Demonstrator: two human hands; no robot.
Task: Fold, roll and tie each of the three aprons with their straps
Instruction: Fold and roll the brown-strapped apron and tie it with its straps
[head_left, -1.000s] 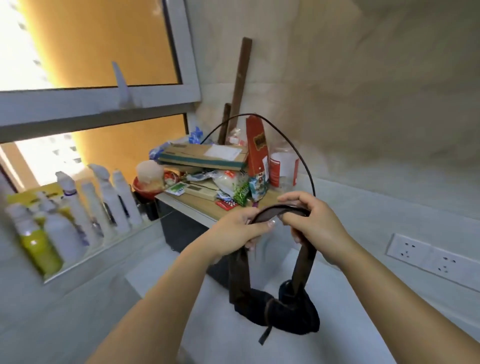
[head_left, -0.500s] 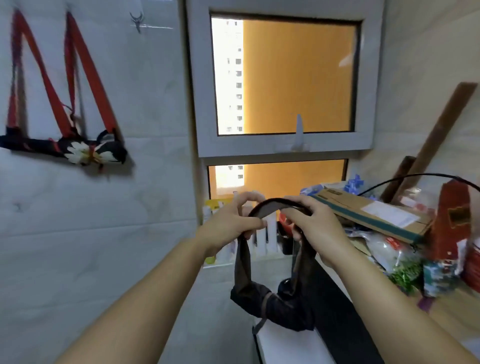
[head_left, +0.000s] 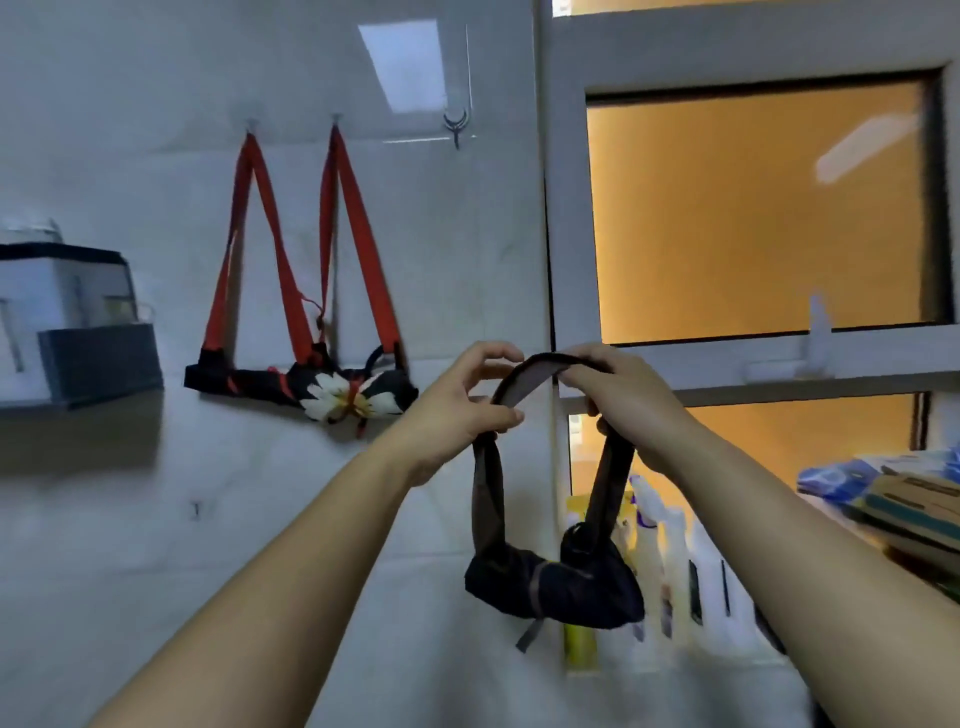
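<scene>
Brown webbing forms the neck strap (head_left: 535, 366) that both hands hold up before the tiled wall, beside the window frame (head_left: 566, 260). The left hand (head_left: 462, 402) pinches the strap between thumb and curled fingers, while the right hand (head_left: 628, 402) has its fingers wrapped over the strap's other side. Below them the dark apron (head_left: 556, 587) hangs in the air as a tight roll, bound round its middle. To the left, a floral roll (head_left: 358, 397) and a plain roll (head_left: 234, 376) just beside it hang by red straps from the wall. A metal hook (head_left: 457, 130) sits above the hands.
</scene>
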